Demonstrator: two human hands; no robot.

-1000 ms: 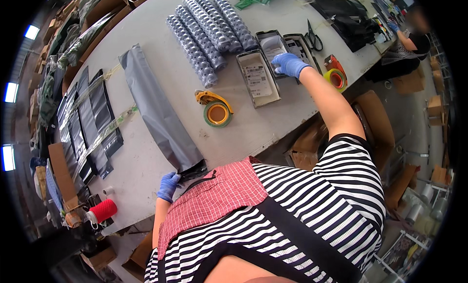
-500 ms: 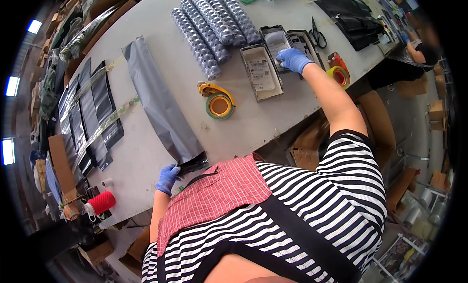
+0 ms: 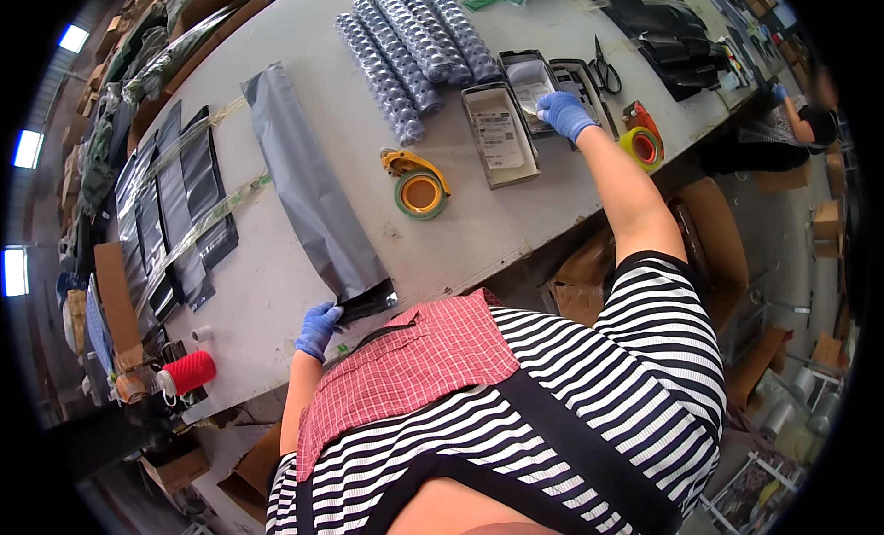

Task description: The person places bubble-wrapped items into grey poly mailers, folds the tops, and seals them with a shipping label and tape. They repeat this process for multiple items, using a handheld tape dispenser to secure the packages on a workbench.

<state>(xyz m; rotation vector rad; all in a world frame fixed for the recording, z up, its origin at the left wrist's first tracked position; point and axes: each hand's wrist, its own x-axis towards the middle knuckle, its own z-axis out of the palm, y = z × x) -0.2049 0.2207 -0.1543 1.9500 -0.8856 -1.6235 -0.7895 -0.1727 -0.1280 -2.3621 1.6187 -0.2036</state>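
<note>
Meanwhile, the left hand [image 3: 319, 328] pinched the grey bag's [image 3: 308, 190] near end; the right hand [image 3: 564, 114], fingers closed, lifted a label [image 3: 532, 95] from the far tray [image 3: 525, 70], best peeled slowly.

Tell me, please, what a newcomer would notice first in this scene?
Probably the long grey bag stretched across the table, its near end pinched by the blue-gloved left hand. Next, the right hand reaching into a shallow tray, beside rows of bubble-wrapped rolls.
</note>
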